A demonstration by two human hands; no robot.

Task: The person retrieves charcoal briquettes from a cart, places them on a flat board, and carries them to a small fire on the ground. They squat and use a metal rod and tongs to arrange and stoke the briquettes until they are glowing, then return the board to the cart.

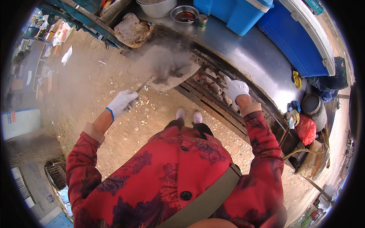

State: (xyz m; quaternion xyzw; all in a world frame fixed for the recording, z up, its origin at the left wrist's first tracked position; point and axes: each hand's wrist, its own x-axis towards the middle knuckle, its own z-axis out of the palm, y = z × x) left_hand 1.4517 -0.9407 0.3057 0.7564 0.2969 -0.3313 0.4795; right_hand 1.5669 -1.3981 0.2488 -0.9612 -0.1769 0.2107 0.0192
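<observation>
My left hand (122, 103), in a white knit glove with a blue cuff, is closed round the thin dark handle of a flat shovel (189, 75). Dark charcoal lumps (167, 67) lie on its pale, dusty blade, partly veiled by smoke and ash. The blade reaches over the near edge of a long metal charcoal grill (213, 111). My right hand (236, 90), gloved the same way, is low over the grill trough with its fingers curled toward the coals. Whatever those fingers hold is hidden. Greyish coal pieces (213, 86) lie in the trough beside it.
Behind the grill runs a steel counter (243, 51) with a metal bowl of dark red liquid (184, 14), a small can (202, 21) and blue coolers (294, 38). A stained bag (132, 30) rests at the grill's far left. A red plastic bag (306, 130) hangs at right.
</observation>
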